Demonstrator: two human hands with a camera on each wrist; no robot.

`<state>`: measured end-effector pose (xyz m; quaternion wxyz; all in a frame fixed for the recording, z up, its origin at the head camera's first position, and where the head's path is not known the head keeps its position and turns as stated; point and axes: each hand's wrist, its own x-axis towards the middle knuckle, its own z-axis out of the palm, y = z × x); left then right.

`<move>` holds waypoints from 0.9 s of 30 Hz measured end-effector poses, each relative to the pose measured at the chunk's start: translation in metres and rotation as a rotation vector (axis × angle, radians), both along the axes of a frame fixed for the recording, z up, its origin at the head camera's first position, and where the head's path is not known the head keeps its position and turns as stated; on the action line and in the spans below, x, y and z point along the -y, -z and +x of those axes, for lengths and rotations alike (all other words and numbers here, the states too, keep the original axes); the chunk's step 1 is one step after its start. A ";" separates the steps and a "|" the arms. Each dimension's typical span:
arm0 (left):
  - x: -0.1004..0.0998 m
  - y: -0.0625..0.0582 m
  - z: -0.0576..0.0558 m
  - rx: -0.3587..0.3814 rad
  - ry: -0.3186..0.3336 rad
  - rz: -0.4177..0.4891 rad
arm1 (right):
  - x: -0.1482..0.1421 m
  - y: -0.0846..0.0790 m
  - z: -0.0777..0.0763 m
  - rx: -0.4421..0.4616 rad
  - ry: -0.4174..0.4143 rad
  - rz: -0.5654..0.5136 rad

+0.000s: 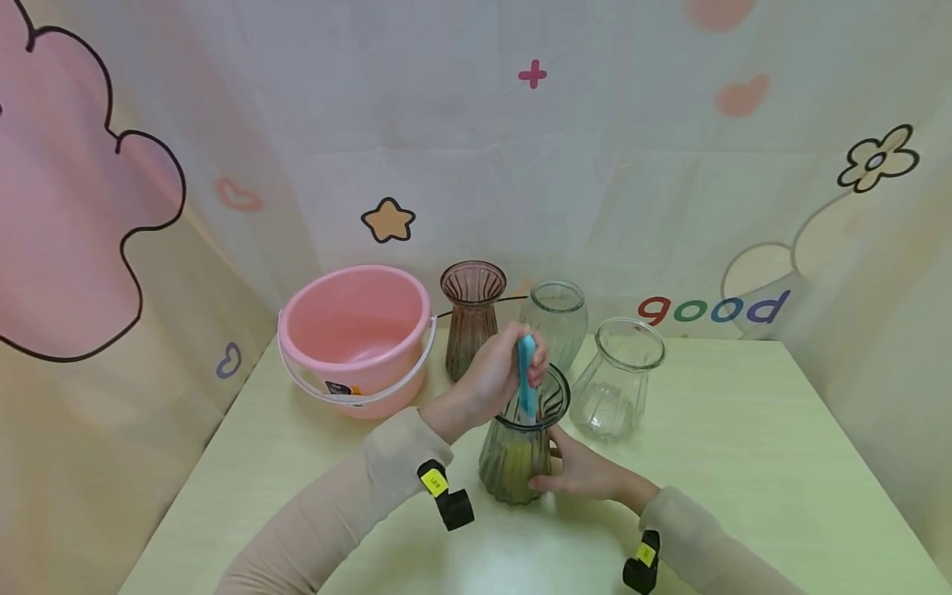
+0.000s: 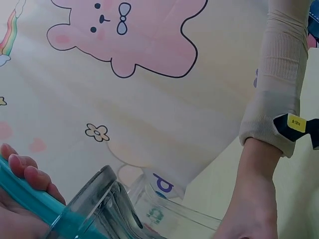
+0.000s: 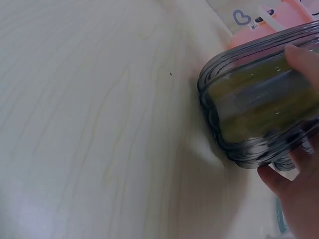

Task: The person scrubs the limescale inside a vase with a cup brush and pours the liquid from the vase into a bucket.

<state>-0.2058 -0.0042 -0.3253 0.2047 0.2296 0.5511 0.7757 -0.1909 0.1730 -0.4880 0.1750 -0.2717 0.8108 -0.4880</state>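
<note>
My left hand (image 1: 492, 372) grips the teal handle of a sponge brush (image 1: 526, 376) from above, fingers wrapped round it. The brush points down through the wide mouth of a grey ribbed glass vase (image 1: 491, 463). Through the glass its yellow-green sponge head (image 3: 269, 94) shows low inside. Low on the vase's right side, my right hand (image 1: 591, 473) holds it, thumb in front and fingers behind. In the left wrist view the teal handle (image 2: 30, 194) slants into the vase's rim.
A pink bucket (image 1: 357, 351) with a white handle stands at the back left. Behind the grey vase are a purple-brown glass vase (image 1: 472, 330), a pale bluish glass vase (image 1: 568, 330) and a clear glass vase (image 1: 606, 405). A printed curtain (image 1: 476, 165) hangs behind the pale table (image 1: 744, 463).
</note>
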 end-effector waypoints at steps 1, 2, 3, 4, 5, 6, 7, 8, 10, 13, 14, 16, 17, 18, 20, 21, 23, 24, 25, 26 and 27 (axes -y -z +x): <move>0.000 0.000 0.000 0.001 -0.001 0.000 | 0.000 0.001 0.000 0.000 0.006 -0.003; 0.000 -0.001 0.001 0.001 0.000 0.002 | 0.000 0.001 -0.001 -0.001 0.013 -0.011; 0.000 -0.001 0.002 0.002 0.001 0.005 | 0.001 0.003 -0.001 -0.002 0.022 -0.020; 0.001 -0.002 0.003 0.002 0.002 0.007 | 0.001 0.004 -0.001 -0.002 0.030 -0.030; 0.001 -0.004 0.004 -0.002 0.001 0.010 | 0.002 0.005 0.000 -0.003 0.039 -0.039; 0.002 -0.006 0.005 -0.007 0.002 0.015 | 0.002 0.006 0.000 -0.001 0.046 -0.049; 0.002 -0.008 0.007 -0.014 0.002 0.022 | 0.003 0.006 0.001 0.000 0.054 -0.056; 0.003 -0.011 0.008 -0.026 0.005 0.030 | 0.003 0.007 0.001 -0.002 0.060 -0.059; 0.005 -0.020 0.009 -0.054 0.012 0.044 | 0.003 0.008 0.002 -0.006 0.072 -0.063; 0.007 -0.037 0.010 -0.087 0.030 0.077 | 0.003 0.009 0.004 -0.017 0.086 -0.050; 0.008 -0.043 0.009 -0.098 0.032 0.091 | 0.003 0.009 0.004 -0.016 0.091 -0.045; 0.010 -0.056 0.008 -0.118 0.027 0.115 | 0.004 0.010 0.004 -0.013 0.104 -0.040; 0.011 -0.062 0.008 -0.126 0.026 0.125 | 0.005 0.010 0.004 -0.012 0.111 -0.038; 0.013 -0.068 0.008 -0.133 0.021 0.131 | 0.005 0.010 0.004 -0.011 0.116 -0.040; 0.015 -0.075 0.008 -0.142 0.016 0.144 | 0.006 0.010 0.004 -0.015 0.127 -0.045; 0.016 -0.076 0.008 -0.143 0.015 0.148 | 0.007 0.010 0.004 -0.020 0.130 -0.050; 0.016 -0.077 0.008 -0.143 0.018 0.149 | 0.008 0.010 0.004 -0.031 0.137 -0.055; 0.016 -0.076 0.008 -0.143 0.017 0.152 | 0.008 0.010 0.003 -0.035 0.139 -0.059; 0.016 -0.075 0.008 -0.146 0.017 0.156 | 0.008 0.009 0.003 -0.037 0.142 -0.064; 0.015 -0.074 0.007 -0.147 0.014 0.159 | 0.008 0.009 0.003 -0.042 0.142 -0.069; 0.015 -0.072 0.007 -0.145 0.011 0.162 | 0.008 0.008 0.003 -0.042 0.149 -0.070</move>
